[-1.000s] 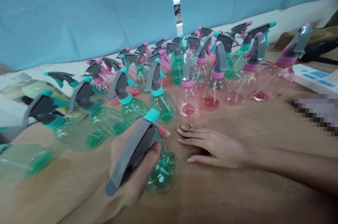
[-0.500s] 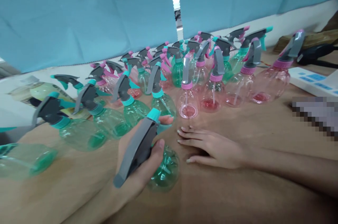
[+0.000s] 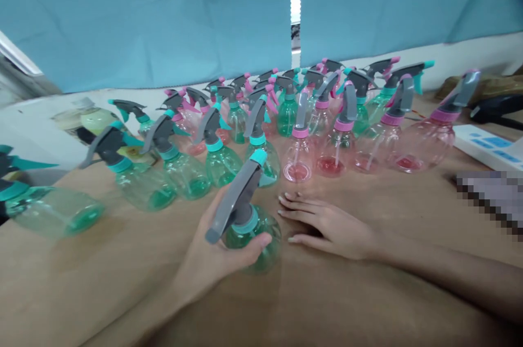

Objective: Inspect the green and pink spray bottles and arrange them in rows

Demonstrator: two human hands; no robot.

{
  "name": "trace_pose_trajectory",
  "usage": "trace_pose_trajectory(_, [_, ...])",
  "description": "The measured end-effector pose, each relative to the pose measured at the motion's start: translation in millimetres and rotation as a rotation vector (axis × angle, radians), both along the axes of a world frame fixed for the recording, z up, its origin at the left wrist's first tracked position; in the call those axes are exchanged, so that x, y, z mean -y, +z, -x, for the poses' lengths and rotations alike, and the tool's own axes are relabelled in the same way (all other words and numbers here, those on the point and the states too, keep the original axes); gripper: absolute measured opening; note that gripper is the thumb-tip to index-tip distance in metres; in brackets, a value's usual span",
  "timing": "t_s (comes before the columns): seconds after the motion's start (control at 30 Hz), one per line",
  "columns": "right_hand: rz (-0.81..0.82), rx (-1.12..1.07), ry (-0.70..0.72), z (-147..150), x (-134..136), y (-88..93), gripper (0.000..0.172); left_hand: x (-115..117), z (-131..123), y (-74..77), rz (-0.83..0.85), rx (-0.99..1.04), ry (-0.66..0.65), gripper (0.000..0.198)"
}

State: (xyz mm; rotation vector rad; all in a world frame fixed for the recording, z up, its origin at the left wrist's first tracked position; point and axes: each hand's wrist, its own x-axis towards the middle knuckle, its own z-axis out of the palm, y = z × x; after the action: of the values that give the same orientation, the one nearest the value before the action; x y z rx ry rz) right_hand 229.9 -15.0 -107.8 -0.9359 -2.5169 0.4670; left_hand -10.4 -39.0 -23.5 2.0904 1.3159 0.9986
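Green spray bottle [image 3: 267,227] with a grey-and-turquoise trigger head is over the near half of the brown table [image 3: 310,306], in the left hand [image 3: 218,254]; whether its base rests fully on the surface I cannot tell. Its nozzle points toward the table's far edge. The left hand curls around the body just below the collar, the thumb laid across the near side; the other fingers are hidden behind the bottle, so I cannot tell how they press.

Just beside it, the right hand [image 3: 330,224] lies palm down on the table, fingers stretched out and slightly spread, thumb apart from them.

Beyond the hands, a row of green bottles [image 3: 190,172] runs toward the left edge, and pink bottles [image 3: 300,159] stand to the right. More of both colours crowd toward the far edge. Toward the right edge lies a white device [image 3: 486,145] with blue patches.
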Motion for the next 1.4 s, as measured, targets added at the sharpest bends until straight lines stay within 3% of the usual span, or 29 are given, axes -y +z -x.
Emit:
trace_pose_trajectory(0.2, [-0.047,0.012,0.003,-1,1,-3.2,0.054,20,7,-6.1,0.096,0.097,0.062,0.028])
trace_pose_trajectory(0.4, [-0.144,0.105,-0.013,3,2,-0.9,0.048,41,24,3.1,0.071,0.028,0.151,0.028])
trace_pose_trajectory(0.57, [-0.289,0.149,-0.026,15,-1,3.1,0.034,58,64,7.2,-0.050,-0.083,0.395,0.035])
trace_pose_trajectory(0.7, [-0.346,0.105,0.001,45,-5,19.7,0.030,62,112,3.6,-0.108,-0.117,0.570,0.039])
trace_pose_trajectory(0.87, [-0.311,-0.005,0.031,118,-4,58.3,0.029,52,174,7.5,-0.090,-0.034,0.649,0.043])
trace_pose_trajectory(1.03, [-0.228,-0.088,-0.089,201,-9,87.6,0.032,29,215,13.6,-0.108,0.070,0.552,0.039])
trace_pose_trajectory(1.2, [-0.203,-0.116,-0.249,250,-28,93.7,0.053,-3,243,6.8,-0.116,0.132,0.522,0.042])
trace_pose_trajectory(1.4, [-0.070,-0.109,-0.278,273,-44,96.3,0.065,-31,261,-2.0,-0.141,0.144,0.511,0.042])
